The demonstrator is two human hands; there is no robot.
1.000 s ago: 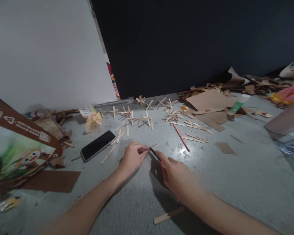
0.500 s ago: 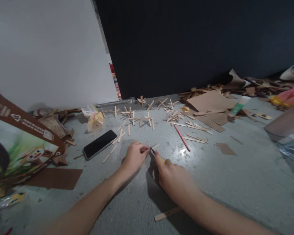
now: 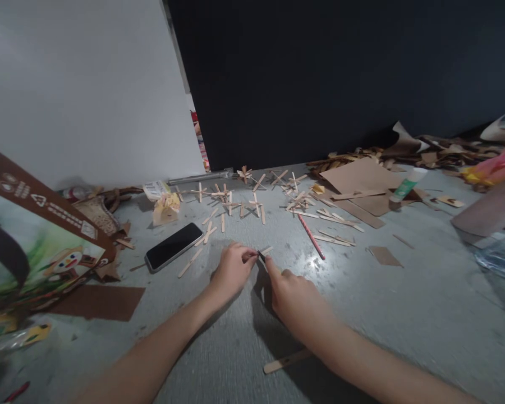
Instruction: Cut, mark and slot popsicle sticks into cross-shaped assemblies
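My left hand (image 3: 234, 268) is closed in a pinch on a wooden craft stick (image 3: 267, 249), whose pale end shows past the fingertips on the grey tabletop. My right hand (image 3: 297, 300) grips a craft knife (image 3: 261, 256), its index finger stretched along the top. The dark tip meets the stick right beside my left fingertips; the knife's handle is hidden under the palm. Another craft stick (image 3: 284, 361) lies flat by my right forearm. Beyond my hands are several sticks crossed into star shapes (image 3: 229, 203) and some loose craft sticks (image 3: 332, 240).
A phone (image 3: 174, 247) lies left of my hands. Right of them are a red-patterned pencil (image 3: 311, 237), a glue stick (image 3: 408, 185) and brown cardboard (image 3: 362, 177). A printed bag (image 3: 42, 241) stands at the left. White and black panels (image 3: 320, 78) rise behind.
The view has shifted slightly. My right index finger now lies further forward along the knife, and the yellow of its handle no longer shows. My left hand keeps its pinch.
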